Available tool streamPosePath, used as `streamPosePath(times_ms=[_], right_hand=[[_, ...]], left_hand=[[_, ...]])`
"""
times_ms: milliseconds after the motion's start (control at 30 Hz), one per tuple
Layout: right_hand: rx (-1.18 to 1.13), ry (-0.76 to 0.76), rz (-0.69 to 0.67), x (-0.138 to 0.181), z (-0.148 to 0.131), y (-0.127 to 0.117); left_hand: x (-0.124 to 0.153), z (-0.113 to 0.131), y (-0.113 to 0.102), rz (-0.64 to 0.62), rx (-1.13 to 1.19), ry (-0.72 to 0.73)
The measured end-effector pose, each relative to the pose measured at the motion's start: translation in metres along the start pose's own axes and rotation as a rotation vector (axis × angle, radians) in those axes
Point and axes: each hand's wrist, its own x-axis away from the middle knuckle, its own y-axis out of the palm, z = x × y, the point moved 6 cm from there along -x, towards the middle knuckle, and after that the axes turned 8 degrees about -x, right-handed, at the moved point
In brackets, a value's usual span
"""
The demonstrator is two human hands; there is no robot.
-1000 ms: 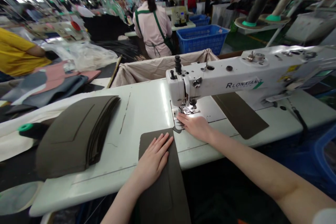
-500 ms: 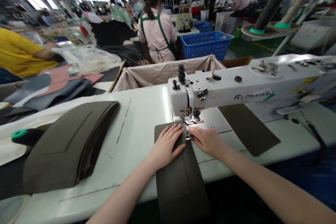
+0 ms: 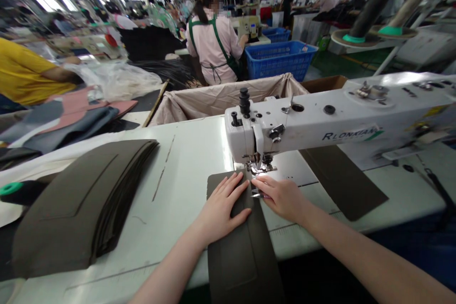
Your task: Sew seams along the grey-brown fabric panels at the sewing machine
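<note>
Brown cloth [image 3: 231,266]: under your L hand [image 3: 221,211], top end nr sewing machine [image 3: 302,121] foot, bottom hangs past table [image 3: 178,175] edge.
L hand: flat on cloth, fingers a bit apart, thumb out.
R hand [image 3: 288,199]: fingers bent tog. on metal tool [image 3: 256,194], by cloth's R edge.
</note>
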Motion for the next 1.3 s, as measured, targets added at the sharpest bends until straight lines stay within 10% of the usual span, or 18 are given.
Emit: streamPosePath(times_ms=[1300], right_hand=[[0.062,0.015,0.013,0.0001,0.0009,0.0025]], left_hand=[[-0.003,-0.0035,-0.0065,0.067,0.037,0.026]])
